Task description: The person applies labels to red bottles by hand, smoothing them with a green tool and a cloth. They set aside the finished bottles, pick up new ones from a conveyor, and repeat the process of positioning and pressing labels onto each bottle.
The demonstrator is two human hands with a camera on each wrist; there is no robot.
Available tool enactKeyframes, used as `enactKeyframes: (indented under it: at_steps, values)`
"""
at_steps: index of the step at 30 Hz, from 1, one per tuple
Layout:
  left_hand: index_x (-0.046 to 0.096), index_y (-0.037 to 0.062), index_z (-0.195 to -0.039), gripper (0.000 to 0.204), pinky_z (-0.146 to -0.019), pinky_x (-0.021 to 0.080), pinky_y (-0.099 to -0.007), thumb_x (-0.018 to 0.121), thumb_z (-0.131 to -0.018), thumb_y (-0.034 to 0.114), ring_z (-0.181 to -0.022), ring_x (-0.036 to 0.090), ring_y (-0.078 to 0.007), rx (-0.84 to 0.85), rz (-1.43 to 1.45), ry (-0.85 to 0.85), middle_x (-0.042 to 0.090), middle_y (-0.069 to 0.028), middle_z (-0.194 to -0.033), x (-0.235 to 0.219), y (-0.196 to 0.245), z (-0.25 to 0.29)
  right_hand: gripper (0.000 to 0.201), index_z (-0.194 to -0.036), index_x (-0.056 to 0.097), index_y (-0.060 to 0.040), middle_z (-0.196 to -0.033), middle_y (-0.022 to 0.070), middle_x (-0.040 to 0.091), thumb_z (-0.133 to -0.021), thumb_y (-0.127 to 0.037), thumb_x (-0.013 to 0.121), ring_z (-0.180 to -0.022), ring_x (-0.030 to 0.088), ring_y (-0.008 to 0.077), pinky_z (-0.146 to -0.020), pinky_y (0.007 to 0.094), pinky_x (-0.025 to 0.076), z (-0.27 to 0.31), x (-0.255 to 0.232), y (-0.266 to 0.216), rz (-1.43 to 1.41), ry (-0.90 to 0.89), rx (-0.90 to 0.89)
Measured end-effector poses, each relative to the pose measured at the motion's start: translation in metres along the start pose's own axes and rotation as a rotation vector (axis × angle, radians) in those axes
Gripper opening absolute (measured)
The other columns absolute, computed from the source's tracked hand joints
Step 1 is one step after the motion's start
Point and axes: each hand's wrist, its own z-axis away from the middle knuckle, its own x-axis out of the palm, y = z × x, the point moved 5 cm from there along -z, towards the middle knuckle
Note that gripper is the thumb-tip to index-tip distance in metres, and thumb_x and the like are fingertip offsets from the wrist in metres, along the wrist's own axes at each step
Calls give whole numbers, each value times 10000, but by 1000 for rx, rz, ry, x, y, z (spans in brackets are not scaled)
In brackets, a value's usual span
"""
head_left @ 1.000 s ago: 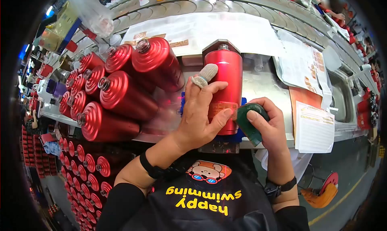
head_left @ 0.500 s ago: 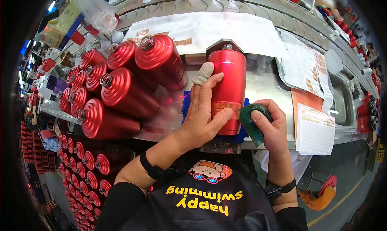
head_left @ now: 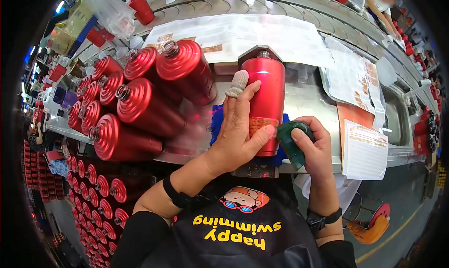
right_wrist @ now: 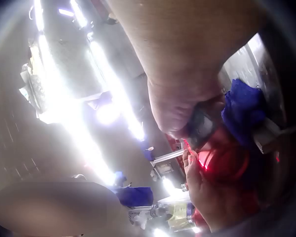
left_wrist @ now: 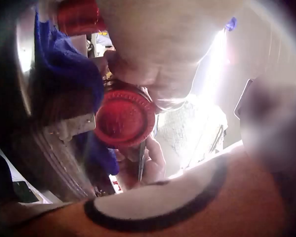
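A glossy red bottle (head_left: 269,88) lies on its side, its clear neck pointing away against a dark angled stop. Near its base is a gold-patterned decal (head_left: 263,124). My left hand (head_left: 234,132) rests along the bottle's left side, fingers extended and thumb pressing by the decal's right end. One left finger wears a knitted finger cover (head_left: 239,80). My right hand (head_left: 319,146) pinches a dark green scraper (head_left: 287,139), thumb on top, its edge right at the bottle's side by the left thumb. The left wrist view shows the bottle's round base (left_wrist: 125,118).
Several red bottles (head_left: 145,106) stand to the left, and many more (head_left: 100,207) are lower down. A blue cloth (head_left: 216,123) lies under the bottle. Decal sheets (head_left: 262,34) spread behind, with more papers (head_left: 365,148) and a sink (head_left: 397,123) at right. A conveyor (head_left: 210,8) runs along the back.
The left thumb has slid slightly right along the decal. The scraper has shifted a little right with the bottle in the head view. A red cup has come into view on the conveyor.
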Motion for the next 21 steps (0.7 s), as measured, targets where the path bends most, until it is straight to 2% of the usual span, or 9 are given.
enactKeyframes:
  at_steps: [9,14,16,17,18,19,21]
  values:
    - [232,-10,-1506,816,-1172,141,-486,635,-826,191,-1428,202,-439,26,133,-9,205,-290,-1547,-3,-4,1,180,-1055,599,3,-887,19,652,-932,-111,666,-777,585,59,-677,209,495,2,-3,0,-23,16,9]
    - [113,-20,-1534,1055,-1178,120,-526,751,-772,334,-1448,187,-456,153,-60,-83,183,-294,-1560,-11,-6,24,164,-1042,610,-8,-881,27,638,-912,-78,683,-771,589,85,-655,215,487,3,-8,-11,89,135,-114]
    - [49,-33,-1540,1207,-1175,112,-564,813,-721,418,-1445,208,-456,154,-202,-95,179,-290,-1565,-5,-20,40,192,-1046,626,-26,-879,45,618,-873,-41,709,-760,590,120,-642,233,479,0,-2,-31,437,125,-480]
    - [57,-34,-1540,1215,-1172,116,-572,819,-711,423,-1434,234,-452,113,-181,-66,207,-284,-1556,-1,-29,41,214,-1049,634,-34,-877,54,608,-853,-22,721,-754,590,138,-636,242,475,2,5,-39,610,115,-662]
    - [65,-34,-1540,1223,-1168,121,-581,826,-700,428,-1423,261,-448,70,-160,-34,235,-278,-1546,4,-36,41,324,-1063,653,-51,-882,83,583,-767,36,753,-740,585,194,-639,277,470,6,18,-46,706,66,-773]
    - [73,-35,-1540,1232,-1164,125,-589,833,-690,432,-1412,288,-444,28,-140,1,263,-272,-1536,5,-40,41,371,-1053,668,-50,-896,87,591,-713,71,757,-737,584,208,-618,298,481,11,29,-51,824,-94,-914]
    - [96,-39,-1535,1246,-1155,135,-605,843,-669,454,-1378,346,-428,75,-235,23,327,-259,-1499,1,-37,40,369,-1030,678,-38,-900,90,598,-689,76,760,-735,588,209,-586,295,474,17,48,-62,770,-407,-881]
